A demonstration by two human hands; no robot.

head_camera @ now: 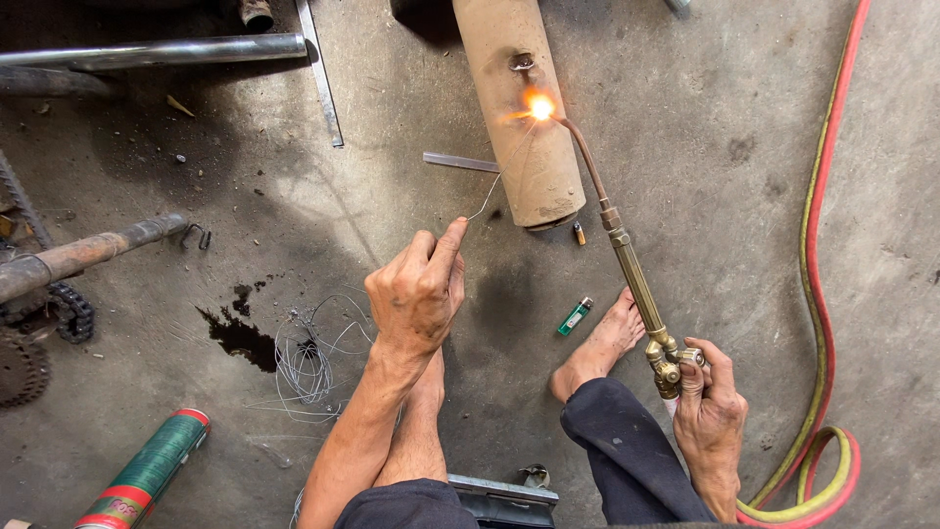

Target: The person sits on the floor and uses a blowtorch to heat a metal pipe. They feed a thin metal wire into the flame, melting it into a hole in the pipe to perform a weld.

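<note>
Tan steel cylinder [516,108], upper centre, lay on the floor under flame. Brass gas torch [634,279], centre right, gripped closed by right hand [710,416], tip at the glowing spot. Thin filler wire [485,204], pinched by left hand [419,294], angled toward the heat. Green lighter [575,315] lay nearby.

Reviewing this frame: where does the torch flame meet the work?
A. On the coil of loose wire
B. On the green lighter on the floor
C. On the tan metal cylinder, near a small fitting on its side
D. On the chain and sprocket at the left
C: the bright flame at the tip of the brass torch, held by the right hand, sits on the tan cylinder just below its fitting, while the left hand points a thin wire toward it.
</note>
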